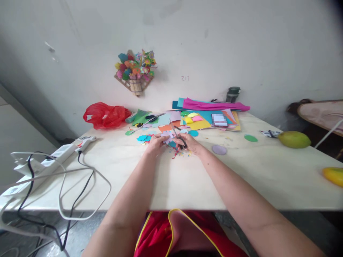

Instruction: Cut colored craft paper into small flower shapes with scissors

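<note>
Between the fingers of my left hand (156, 143) is a pale lilac paper flower (167, 136) with a scalloped edge. My right hand (190, 142) is closed round the black handles of a pair of scissors (182, 142); the blades point up and to the left, close beside the flower. Under and around both hands lie small coloured paper scraps (179, 153). Blue paper flower shapes (144, 138) rest just left of my left hand, and a blue paper circle (193, 133) lies beyond my right hand.
Coloured paper sheets (206, 117) and magenta crepe paper (214, 104) lie at the back. A red plastic bag (107, 116) sits back left, a power strip (50, 160) with loose cables at left. A green mango (294, 139) and lilac circle (219, 149) are at right.
</note>
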`<state>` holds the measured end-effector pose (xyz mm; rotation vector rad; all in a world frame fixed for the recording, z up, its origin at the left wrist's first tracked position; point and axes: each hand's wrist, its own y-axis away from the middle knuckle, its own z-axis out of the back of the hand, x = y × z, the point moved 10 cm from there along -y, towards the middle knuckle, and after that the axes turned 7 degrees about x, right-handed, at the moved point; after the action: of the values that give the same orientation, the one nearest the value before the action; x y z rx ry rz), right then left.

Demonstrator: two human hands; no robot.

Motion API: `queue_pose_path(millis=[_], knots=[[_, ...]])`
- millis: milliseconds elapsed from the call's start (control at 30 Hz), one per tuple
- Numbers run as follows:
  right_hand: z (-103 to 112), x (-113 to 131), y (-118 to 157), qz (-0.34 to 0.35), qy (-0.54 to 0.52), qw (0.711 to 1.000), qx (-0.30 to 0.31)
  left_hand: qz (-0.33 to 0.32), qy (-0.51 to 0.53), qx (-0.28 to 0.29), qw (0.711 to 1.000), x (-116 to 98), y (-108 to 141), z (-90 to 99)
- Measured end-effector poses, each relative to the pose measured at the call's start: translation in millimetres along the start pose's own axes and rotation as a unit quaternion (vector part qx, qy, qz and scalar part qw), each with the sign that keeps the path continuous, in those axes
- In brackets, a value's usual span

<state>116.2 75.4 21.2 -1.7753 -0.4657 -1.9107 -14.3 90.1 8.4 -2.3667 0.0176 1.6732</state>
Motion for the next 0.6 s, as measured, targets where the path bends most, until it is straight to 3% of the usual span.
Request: queue_pose_path(millis=[333,600], knots=[[-5.4,-14.9,-3.4,-0.045,-0.017,0.999,0.015,0.010,0.040,-0.048,0.998,3.4,2.3,6.3],[-7.2,-13.3,-4.3,-0.023,-0.001,0.999,0.035,0.014,0.045,-0.045,0.998,3.2,4.4,2.2]])
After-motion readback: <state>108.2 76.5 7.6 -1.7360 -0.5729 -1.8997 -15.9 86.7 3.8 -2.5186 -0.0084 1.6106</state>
